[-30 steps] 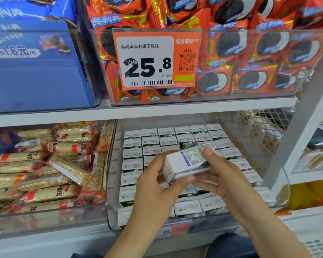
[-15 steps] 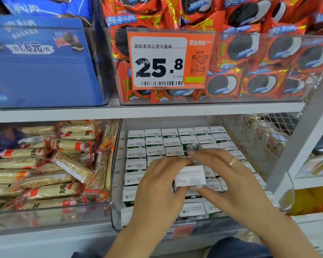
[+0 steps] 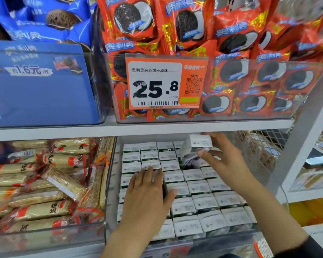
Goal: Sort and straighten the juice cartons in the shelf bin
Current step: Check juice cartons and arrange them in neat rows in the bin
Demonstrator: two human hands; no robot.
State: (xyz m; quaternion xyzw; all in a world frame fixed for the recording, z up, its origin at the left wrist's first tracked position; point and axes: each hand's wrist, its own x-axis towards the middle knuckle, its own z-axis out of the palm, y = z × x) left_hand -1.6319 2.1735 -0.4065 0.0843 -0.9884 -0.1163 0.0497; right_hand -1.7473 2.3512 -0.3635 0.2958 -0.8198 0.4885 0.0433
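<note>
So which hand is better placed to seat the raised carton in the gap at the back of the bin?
The right hand: it already grips the raised carton just above the dark gap in the back rows. The left hand lies flat on the nearer cartons, probably steadying them.

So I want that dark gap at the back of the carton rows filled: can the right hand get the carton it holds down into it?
Probably yes. The right hand holds the carton tilted just above the gap, with nothing between them. The left hand lies flat on nearer cartons, clear of it.
</note>
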